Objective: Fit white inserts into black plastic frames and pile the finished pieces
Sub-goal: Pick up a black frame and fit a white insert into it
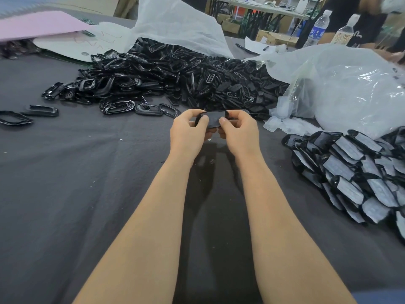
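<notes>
Both my hands hold one black plastic frame (213,119) just above the grey cloth, in the middle of the view. My left hand (190,131) grips its left end, thumb on top. My right hand (237,130) grips its right end, thumb pressing its greyish face. A large heap of loose black frames (175,77) lies behind the hands. At the right lies a pile of finished pieces (355,172), black frames with pale inserts showing.
Single frames (41,110) lie scattered at the left on the grey cloth (87,183). White plastic bags (341,88) sit at back and right. A pink sheet (39,25) and white paper lie far left. Water bottles (318,29) and another person stand at the back right.
</notes>
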Demonstrator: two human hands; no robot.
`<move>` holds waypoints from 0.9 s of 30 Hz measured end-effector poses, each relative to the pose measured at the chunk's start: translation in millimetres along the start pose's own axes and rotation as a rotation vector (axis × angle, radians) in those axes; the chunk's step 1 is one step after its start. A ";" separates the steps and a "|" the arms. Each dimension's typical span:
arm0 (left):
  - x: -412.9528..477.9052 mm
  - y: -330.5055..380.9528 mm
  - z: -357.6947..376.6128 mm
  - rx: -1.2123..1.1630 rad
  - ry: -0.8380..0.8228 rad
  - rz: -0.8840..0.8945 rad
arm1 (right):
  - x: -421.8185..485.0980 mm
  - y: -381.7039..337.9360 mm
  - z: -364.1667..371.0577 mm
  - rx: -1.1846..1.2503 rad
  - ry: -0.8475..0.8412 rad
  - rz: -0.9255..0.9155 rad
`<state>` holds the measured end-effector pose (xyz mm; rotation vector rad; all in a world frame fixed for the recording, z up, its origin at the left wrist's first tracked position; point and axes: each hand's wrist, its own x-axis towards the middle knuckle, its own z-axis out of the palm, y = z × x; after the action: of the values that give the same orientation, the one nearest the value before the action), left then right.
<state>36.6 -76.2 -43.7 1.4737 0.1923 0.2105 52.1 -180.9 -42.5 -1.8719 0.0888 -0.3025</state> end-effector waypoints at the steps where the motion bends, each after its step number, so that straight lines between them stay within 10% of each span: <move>1: -0.3 -0.7 -0.1 0.026 -0.027 0.009 | 0.0 0.3 -0.3 0.004 0.013 0.005; 27: 1.9 -1.9 -0.4 0.085 -0.018 0.021 | -2.5 -1.3 2.6 -0.005 -0.028 0.007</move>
<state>38.3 -75.4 -45.6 1.5622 0.1729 0.2077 50.2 -177.6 -42.4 -1.8803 0.0771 -0.2719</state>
